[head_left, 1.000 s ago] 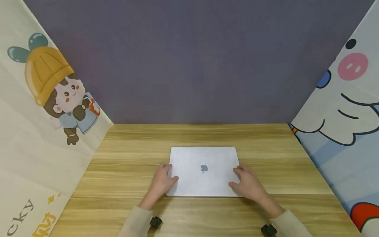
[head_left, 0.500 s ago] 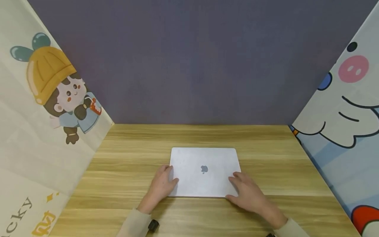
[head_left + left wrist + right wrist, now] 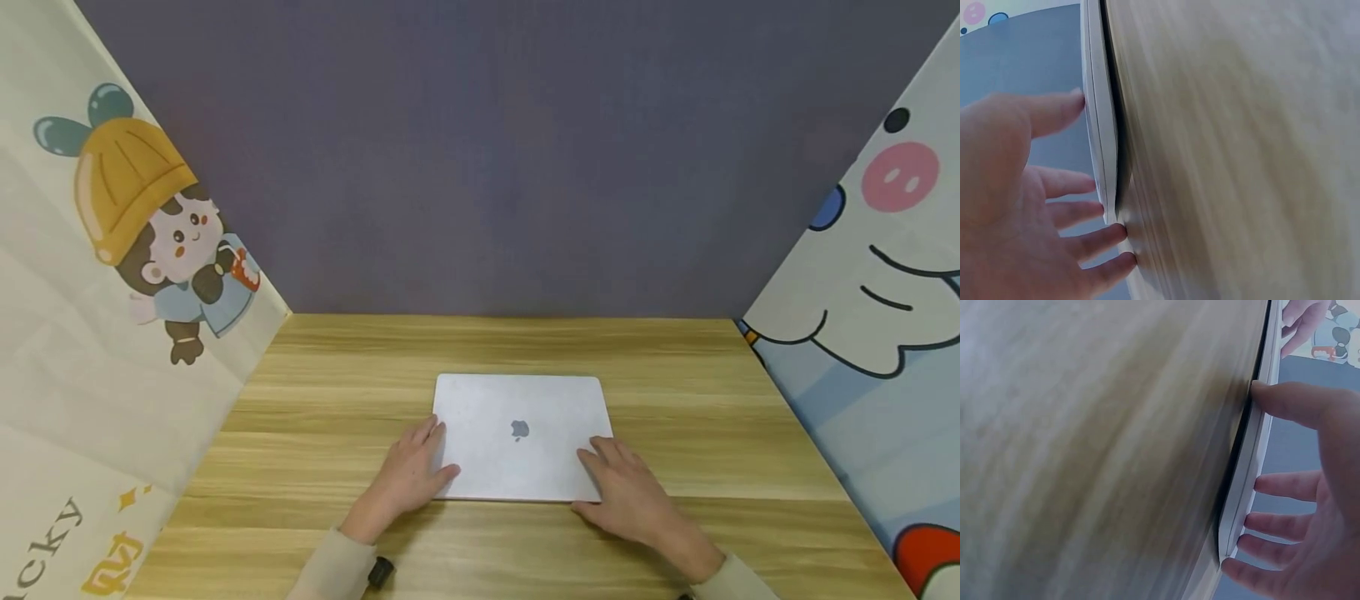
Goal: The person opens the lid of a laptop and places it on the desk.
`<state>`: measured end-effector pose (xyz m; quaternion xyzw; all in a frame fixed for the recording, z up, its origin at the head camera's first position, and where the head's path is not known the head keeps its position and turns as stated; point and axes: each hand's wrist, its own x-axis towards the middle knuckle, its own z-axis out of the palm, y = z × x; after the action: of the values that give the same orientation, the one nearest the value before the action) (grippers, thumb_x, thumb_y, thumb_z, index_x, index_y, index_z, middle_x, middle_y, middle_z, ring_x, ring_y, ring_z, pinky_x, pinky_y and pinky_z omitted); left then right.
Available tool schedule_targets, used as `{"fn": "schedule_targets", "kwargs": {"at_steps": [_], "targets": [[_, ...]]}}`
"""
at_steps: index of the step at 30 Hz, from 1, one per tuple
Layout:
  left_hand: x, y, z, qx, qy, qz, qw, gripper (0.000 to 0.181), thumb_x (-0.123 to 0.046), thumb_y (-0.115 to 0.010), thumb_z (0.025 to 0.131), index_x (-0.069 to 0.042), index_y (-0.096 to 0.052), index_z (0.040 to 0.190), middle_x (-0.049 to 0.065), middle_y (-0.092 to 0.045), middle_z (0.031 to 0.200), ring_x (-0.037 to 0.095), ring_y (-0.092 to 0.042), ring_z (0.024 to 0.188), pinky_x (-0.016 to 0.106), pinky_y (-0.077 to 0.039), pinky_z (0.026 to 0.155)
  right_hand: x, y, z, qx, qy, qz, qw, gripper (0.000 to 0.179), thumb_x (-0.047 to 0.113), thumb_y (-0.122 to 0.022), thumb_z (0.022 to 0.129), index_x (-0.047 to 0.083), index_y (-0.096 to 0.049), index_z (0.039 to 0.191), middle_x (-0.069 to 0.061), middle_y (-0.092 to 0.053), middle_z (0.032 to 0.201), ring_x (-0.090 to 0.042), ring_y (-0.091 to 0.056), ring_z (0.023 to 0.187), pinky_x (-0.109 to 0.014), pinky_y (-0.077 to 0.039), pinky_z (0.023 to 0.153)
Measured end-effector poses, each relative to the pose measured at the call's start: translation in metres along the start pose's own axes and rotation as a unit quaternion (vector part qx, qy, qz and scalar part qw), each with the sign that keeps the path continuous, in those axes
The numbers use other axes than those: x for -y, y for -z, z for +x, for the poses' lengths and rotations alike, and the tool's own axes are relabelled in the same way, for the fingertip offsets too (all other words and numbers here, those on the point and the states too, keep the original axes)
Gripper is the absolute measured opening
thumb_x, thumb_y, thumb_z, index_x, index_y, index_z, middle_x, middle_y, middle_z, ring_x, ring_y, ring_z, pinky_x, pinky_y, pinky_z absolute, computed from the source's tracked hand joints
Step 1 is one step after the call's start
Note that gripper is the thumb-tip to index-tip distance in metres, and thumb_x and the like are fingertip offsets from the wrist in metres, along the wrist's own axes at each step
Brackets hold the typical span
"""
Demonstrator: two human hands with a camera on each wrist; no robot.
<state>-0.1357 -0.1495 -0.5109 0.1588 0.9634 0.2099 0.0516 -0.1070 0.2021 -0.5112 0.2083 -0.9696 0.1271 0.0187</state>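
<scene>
A closed silver laptop (image 3: 525, 475) with a dark apple logo lies flat on the wooden table (image 3: 360, 358). At its left side is my left hand (image 3: 405, 475), fingers fairly straight. In the left wrist view its thumb (image 3: 1054, 115) touches the laptop's front edge, while the other fingers reach around the left corner. My right hand (image 3: 630, 496) rests at the front right corner. The right wrist view has that thumb (image 3: 1291, 403) against the lower front edge, over the dark gap beneath the laptop, with the remaining fingertips along the lid and corner.
A dark grey panel (image 3: 510, 158) rises behind the table. Cartoon-printed sheets border it, a cream one (image 3: 67, 350) on the left and a white and blue one (image 3: 847, 417) on the right. A small black device (image 3: 381, 572) sits at my left wrist.
My right hand has slid toward the front right corner, its thumb going from the lid to the front edge. My left hand has shifted slightly on the left side. The laptop stays closed.
</scene>
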Motion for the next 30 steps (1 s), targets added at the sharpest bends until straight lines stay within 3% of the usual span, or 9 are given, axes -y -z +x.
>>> {"fn": "schedule_targets", "kwargs": {"at_steps": [9,22,30], "targets": [[0.003,0.0004,-0.004,0.04,-0.01,0.034,0.9986,0.09,-0.059,-0.056,0.098,0.003,-0.03,0.157,0.024,-0.02,0.165,0.044,-0.025,0.149,0.059,-0.024,0.12,-0.0045,-0.0036,0.0017,-0.014,0.013,-0.018,0.9997,0.074,0.049,-0.083,0.077,-0.001,-0.066,0.129,-0.022,-0.055,0.135,-0.044,-0.05,0.128,-0.059,-0.047,0.102],[0.0038,0.0013,-0.0053,0.035,-0.006,0.023,0.9991,0.09,-0.058,-0.058,0.097,0.004,-0.031,0.156,0.025,-0.02,0.165,0.043,-0.025,0.149,0.058,-0.025,0.12,-0.0072,-0.0031,0.005,-0.019,0.008,-0.017,0.9996,0.071,0.053,-0.084,0.072,0.003,-0.072,0.121,-0.018,-0.062,0.129,-0.043,-0.055,0.123,-0.056,-0.051,0.099],[0.0046,0.0018,-0.0056,0.033,-0.009,0.024,0.9991,0.09,-0.057,-0.06,0.096,0.004,-0.033,0.155,0.026,-0.023,0.164,0.044,-0.028,0.148,0.059,-0.027,0.119,-0.0081,-0.0028,0.005,-0.038,0.019,-0.026,0.9988,0.067,0.054,-0.085,0.07,0.004,-0.075,0.114,-0.018,-0.065,0.125,-0.042,-0.059,0.117,-0.056,-0.058,0.084]]}}
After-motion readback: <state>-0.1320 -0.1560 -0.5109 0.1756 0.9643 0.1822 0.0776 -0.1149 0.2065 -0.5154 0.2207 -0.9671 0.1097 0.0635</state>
